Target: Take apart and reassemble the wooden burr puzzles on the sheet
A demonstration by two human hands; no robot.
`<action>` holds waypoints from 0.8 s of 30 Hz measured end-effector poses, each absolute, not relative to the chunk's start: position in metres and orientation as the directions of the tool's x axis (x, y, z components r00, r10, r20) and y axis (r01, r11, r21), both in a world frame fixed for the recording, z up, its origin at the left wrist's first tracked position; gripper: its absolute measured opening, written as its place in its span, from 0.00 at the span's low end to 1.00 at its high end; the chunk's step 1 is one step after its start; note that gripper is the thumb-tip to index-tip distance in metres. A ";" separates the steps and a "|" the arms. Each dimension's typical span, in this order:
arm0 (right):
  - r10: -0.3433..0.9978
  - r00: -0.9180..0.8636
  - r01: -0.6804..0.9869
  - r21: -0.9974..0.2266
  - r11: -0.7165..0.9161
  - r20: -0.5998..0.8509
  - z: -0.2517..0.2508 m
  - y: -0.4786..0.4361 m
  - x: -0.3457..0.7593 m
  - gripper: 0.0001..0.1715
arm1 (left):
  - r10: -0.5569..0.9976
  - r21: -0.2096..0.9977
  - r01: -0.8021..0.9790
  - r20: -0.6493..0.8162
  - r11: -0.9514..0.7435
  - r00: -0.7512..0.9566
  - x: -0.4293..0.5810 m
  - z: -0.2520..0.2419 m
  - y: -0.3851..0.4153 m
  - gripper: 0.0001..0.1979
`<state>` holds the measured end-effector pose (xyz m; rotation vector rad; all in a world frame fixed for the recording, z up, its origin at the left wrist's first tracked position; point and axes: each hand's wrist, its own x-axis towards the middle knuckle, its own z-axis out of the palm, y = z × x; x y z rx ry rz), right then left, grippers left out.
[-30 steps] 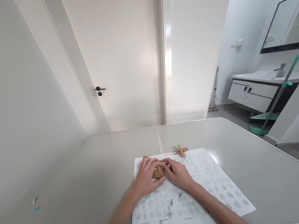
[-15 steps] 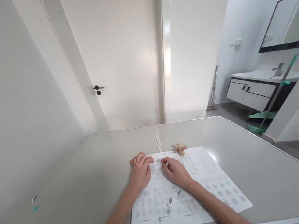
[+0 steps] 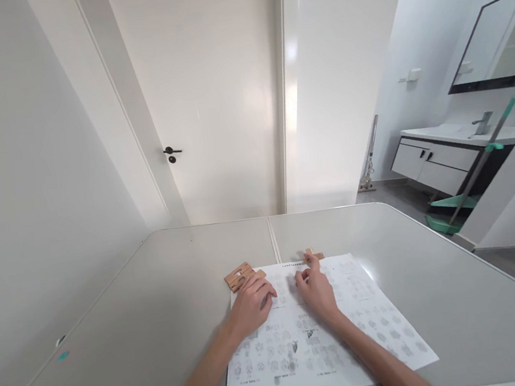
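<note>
My left hand [image 3: 253, 305] rests on the printed sheet with its fingers loosely bent and the thumb a little apart; nothing shows in it. Just beyond its knuckles lie flat wooden puzzle pieces [image 3: 239, 275] with slots, side by side at the sheet's far left corner. My right hand [image 3: 318, 293] is open, its index finger stretched forward to a small cross-shaped wooden puzzle [image 3: 319, 256] at the sheet's far edge. The fingertip overlaps the cross; whether it presses on it I cannot tell. Under both hands spreads the white paper sheet [image 3: 294, 383], covered in small grey diagrams.
The grey folding table [image 3: 138, 337] has a seam down its middle and a teal mark [image 3: 63, 356] at left. Behind it stands a closed white door [image 3: 219, 96]. To the right are a washbasin cabinet [image 3: 439, 158] and a green dustpan [image 3: 443, 224].
My left hand has drawn back toward me and right, uncovering the flat wooden pieces. My right hand has moved right, its index finger now extended to the wooden cross. The view has shifted slightly.
</note>
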<state>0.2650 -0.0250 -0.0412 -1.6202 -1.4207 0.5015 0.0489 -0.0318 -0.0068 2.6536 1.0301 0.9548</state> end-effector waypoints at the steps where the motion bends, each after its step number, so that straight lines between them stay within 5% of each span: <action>1: 0.931 0.280 0.555 -0.830 0.044 0.236 -0.041 -0.024 0.267 0.35 | 0.649 0.348 0.554 0.510 -0.756 0.565 0.049 -0.007 -0.032 0.13; 7: 0.930 0.273 0.482 -0.872 0.089 0.246 -0.038 -0.018 0.277 0.25 | 0.686 0.445 0.523 0.502 -0.727 0.526 0.049 -0.008 -0.031 0.11; 13: 0.932 0.093 0.414 -0.865 0.283 0.349 -0.028 -0.033 0.261 0.12 | 0.822 0.670 0.477 0.489 -0.569 0.292 0.051 -0.010 -0.029 0.04; 18: 0.878 -0.154 0.269 -0.836 0.478 0.452 -0.025 -0.047 0.245 0.13 | 0.910 0.869 0.278 0.366 -0.409 0.194 0.050 -0.008 -0.023 0.22; 24: 0.831 -0.225 0.192 -0.813 0.550 0.509 -0.024 -0.051 0.248 0.16 | 0.876 0.979 0.009 0.177 -0.203 0.449 0.048 0.004 -0.024 0.33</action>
